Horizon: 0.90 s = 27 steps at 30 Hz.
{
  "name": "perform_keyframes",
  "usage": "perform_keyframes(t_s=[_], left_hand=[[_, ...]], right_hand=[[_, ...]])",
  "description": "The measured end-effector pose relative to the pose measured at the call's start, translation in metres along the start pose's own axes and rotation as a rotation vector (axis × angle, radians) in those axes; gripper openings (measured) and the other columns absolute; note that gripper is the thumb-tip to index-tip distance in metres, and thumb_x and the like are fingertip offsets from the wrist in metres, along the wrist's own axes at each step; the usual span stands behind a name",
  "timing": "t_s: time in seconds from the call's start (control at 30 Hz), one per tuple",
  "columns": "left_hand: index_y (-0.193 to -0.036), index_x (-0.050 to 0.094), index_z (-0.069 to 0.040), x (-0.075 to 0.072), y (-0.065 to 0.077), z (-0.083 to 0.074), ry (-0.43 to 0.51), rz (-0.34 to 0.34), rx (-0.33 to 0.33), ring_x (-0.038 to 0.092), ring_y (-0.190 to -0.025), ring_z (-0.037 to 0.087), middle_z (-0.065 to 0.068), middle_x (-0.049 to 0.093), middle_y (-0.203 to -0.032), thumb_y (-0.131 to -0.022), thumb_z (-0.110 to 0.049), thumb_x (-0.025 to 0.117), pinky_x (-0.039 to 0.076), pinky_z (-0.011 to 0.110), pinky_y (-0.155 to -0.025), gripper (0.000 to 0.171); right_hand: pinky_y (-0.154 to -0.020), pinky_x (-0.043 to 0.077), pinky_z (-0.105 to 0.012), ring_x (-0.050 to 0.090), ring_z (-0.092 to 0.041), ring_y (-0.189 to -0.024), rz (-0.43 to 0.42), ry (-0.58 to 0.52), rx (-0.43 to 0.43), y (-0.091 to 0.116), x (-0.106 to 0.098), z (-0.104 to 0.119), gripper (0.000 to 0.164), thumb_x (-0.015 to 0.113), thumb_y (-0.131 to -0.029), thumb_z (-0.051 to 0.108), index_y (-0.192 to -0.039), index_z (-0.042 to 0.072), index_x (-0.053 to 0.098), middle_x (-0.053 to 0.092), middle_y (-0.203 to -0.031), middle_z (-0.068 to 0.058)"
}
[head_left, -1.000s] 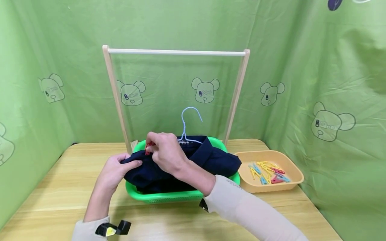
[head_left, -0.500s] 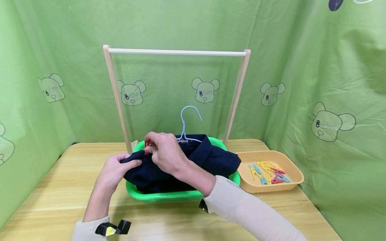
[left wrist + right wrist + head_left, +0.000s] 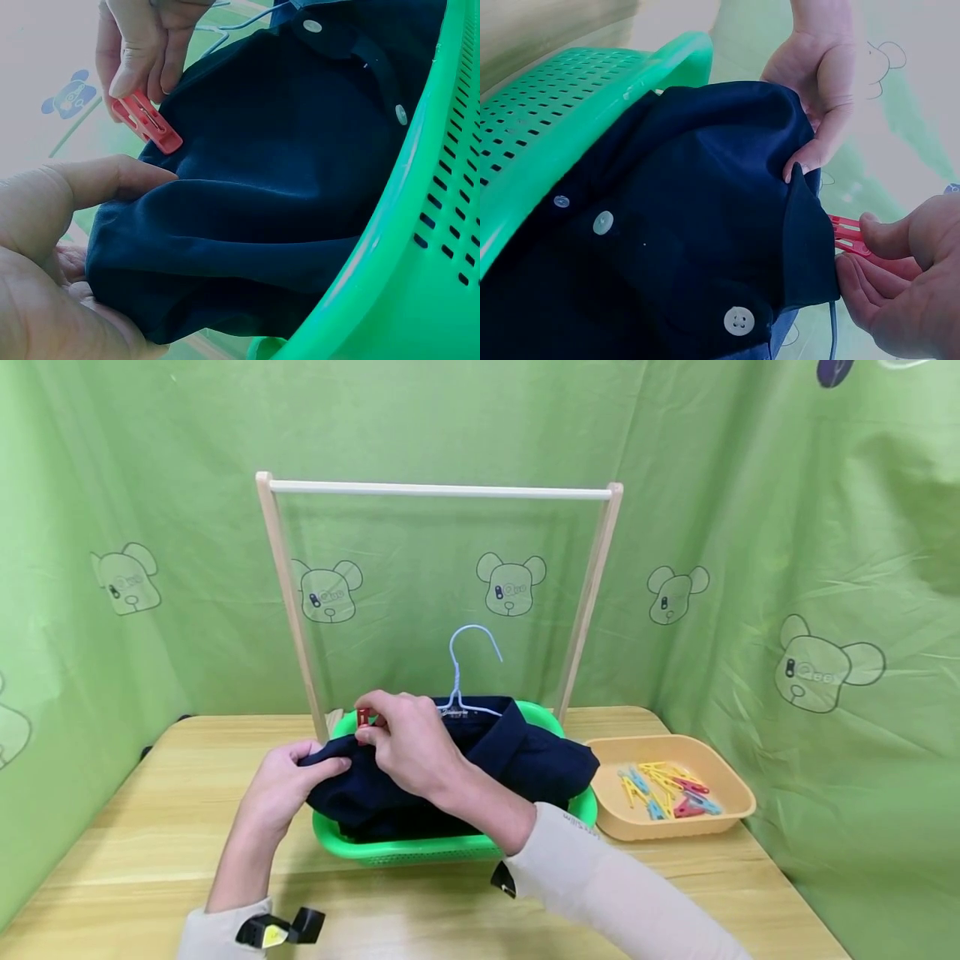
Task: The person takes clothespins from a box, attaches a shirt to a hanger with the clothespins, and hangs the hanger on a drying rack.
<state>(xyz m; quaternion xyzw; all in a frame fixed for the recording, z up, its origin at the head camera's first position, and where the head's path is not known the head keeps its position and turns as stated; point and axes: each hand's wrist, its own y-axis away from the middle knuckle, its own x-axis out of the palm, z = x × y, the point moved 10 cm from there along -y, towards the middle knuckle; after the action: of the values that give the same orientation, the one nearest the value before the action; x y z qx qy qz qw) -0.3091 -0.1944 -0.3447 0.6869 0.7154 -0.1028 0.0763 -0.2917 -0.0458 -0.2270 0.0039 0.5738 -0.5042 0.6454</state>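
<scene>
A dark navy button-up shirt (image 3: 540, 764) lies bunched in a green basket (image 3: 450, 846), its collar around a pale blue wire hanger (image 3: 456, 670) whose hook stands up. My left hand (image 3: 279, 785) pinches the shirt's shoulder at the left, thumb on top of the cloth. My right hand (image 3: 416, 745) pinches a red clothespin (image 3: 363, 718) between thumb and fingers, at the shirt's upper edge. In the left wrist view the clothespin (image 3: 150, 124) has its tip over the edge of the cloth, just beyond my left thumb.
An orange tray (image 3: 645, 832) with several yellow, blue and red clothespins (image 3: 660, 789) stands right of the basket. Behind rises a wooden rack with a white crossbar (image 3: 442, 490). Green curtains (image 3: 420, 410) enclose the wooden table (image 3: 135, 827).
My right hand has shifted slightly left with the red clothespin, and more of the clothespin now shows beside the fingers. My left hand keeps its pinch on the shirt, almost still.
</scene>
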Motion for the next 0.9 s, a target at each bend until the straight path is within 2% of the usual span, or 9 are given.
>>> perform_keyframes(t_s=[0.5,0.9], left_hand=[[-0.078,0.063,-0.007,0.0004,0.0001,-0.001,-0.003,-0.004,-0.005,0.054,-0.088,0.015,-0.003,0.06,-0.08,-0.089,-0.022,0.076,0.045,0.028,-0.08,0.023],[-0.077,0.062,-0.007,0.0003,0.0003,0.0002,-0.002,-0.011,-0.004,0.054,-0.086,0.014,-0.004,0.06,-0.079,-0.089,-0.022,0.076,0.044,0.028,-0.078,0.023]], right_hand=[[-0.069,0.049,-0.024,0.065,-0.014,-0.075,-0.002,-0.014,0.014,0.0002,-0.0005,-0.0022,0.021,0.077,-0.089,0.013,-0.11,0.009,0.073,0.074,-0.088,-0.002],[-0.072,0.051,-0.027,0.068,-0.018,-0.081,-0.003,-0.018,0.026,0.0014,-0.0012,-0.0028,0.024,0.078,-0.089,0.017,-0.112,0.01,0.073,0.075,-0.091,-0.003]])
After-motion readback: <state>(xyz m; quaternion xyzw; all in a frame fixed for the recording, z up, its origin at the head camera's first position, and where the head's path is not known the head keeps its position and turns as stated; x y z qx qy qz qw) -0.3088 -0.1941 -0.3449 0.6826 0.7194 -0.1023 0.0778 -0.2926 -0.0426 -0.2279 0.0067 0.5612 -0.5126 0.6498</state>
